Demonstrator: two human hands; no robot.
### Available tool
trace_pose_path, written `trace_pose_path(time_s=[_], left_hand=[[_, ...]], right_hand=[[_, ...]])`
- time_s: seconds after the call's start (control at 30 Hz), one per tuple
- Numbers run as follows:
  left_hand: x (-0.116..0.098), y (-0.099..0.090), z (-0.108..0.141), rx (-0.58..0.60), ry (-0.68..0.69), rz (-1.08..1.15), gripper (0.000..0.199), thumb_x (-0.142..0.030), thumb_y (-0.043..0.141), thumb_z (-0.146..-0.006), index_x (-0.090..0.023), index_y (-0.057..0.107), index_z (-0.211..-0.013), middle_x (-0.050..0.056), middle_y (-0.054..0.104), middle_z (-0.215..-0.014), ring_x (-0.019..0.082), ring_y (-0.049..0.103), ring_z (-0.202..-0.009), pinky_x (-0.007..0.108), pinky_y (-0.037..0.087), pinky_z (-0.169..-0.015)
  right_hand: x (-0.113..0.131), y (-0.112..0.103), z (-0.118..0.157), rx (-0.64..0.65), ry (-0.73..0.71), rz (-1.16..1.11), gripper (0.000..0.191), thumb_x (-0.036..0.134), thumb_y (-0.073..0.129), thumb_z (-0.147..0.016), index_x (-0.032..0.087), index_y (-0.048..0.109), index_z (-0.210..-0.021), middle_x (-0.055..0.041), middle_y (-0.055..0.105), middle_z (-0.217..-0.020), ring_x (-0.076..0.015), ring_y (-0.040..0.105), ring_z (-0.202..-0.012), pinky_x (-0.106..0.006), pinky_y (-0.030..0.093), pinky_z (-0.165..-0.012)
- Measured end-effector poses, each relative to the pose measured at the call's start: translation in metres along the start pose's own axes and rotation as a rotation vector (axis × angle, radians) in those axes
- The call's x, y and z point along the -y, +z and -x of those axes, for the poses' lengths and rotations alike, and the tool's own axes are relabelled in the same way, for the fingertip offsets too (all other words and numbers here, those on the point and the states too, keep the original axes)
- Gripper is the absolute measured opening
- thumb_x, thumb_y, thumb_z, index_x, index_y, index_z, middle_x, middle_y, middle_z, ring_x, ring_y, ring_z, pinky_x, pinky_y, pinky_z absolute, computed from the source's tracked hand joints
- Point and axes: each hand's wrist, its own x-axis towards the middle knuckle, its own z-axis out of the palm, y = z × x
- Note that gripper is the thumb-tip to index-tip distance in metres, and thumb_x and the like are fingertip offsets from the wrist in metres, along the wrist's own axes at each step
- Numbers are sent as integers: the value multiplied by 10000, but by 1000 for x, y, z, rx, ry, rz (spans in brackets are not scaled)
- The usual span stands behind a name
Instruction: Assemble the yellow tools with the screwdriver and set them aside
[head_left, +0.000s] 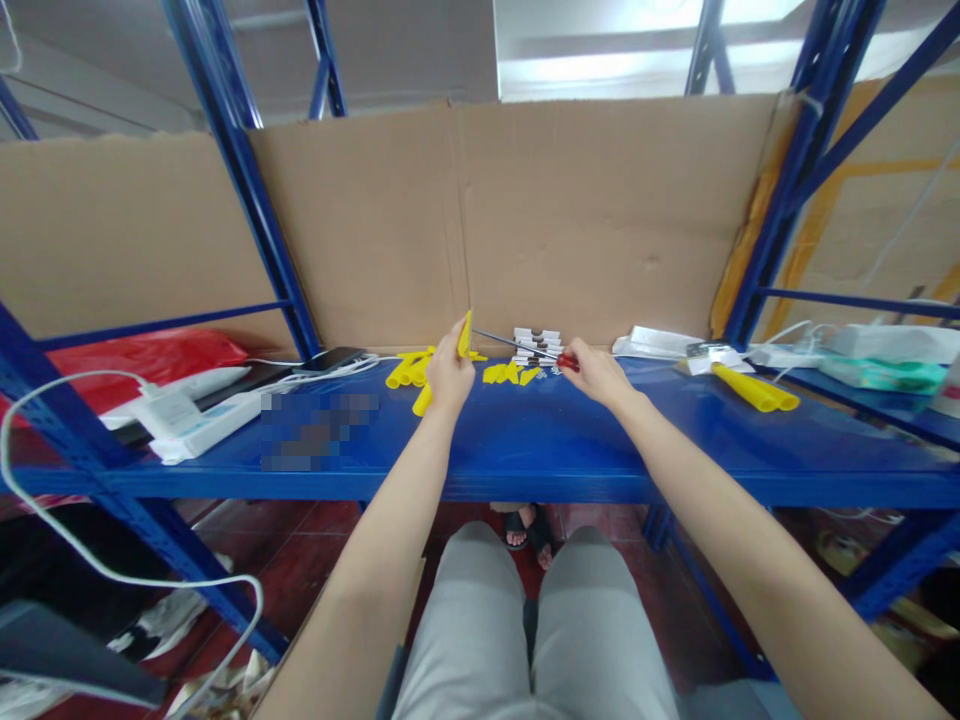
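My left hand (448, 368) is closed around a yellow tube (423, 400); its flat, pointed upper end rises past my fingers and its lower end sticks out below. A screwdriver (568, 362) with a red handle and a long thin metal shaft is gripped in my right hand (598, 373). The shaft points left, its tip close to the upper end of the tube; I cannot tell if they touch. Several more yellow tubes (401, 374) lie just left of my left hand. Small yellow pieces (512, 374) lie between my hands, in front of a stack of white-and-black parts (537, 343).
A blue metal shelf (540, 440) serves as the worktop, with a cardboard sheet (570, 220) behind it. At left are a power strip (217, 422), cables and a red bag (150, 365). More yellow tubes (754, 390) and white packets (652, 342) lie at right. Blue posts flank both sides.
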Motion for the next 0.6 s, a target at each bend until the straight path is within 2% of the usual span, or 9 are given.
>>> trace_pose_path(time_s=[0.1,0.37,0.6], left_hand=[[1,0,0,-8,17,11,554,-81,463,-820,-222,565,-1345,65,617,-1341,223,556,-1264,386,442,-1087],[2,0,0,-13,2,5,545,-95,453,-833,-223,558,-1352,65,601,-1361,221,536,-1286,376,412,-1109],[1,0,0,8,-7,19,545,-89,454,-833,-221,556,-1352,65,596,-1366,223,531,-1290,377,408,-1112]], right_hand=[[-1,0,1,-25,-39,37,165,310,496,-897,201,580,-988,-112,724,-892,-268,673,-811,-304,409,-644],[6,-4,2,30,-63,-5,241,370,449,-950,199,619,-960,-120,728,-949,-262,673,-882,-307,421,-682],[1,-2,1,-29,13,-62,204,326,565,-876,202,563,-1037,-103,722,-923,-265,677,-824,-299,420,-645]])
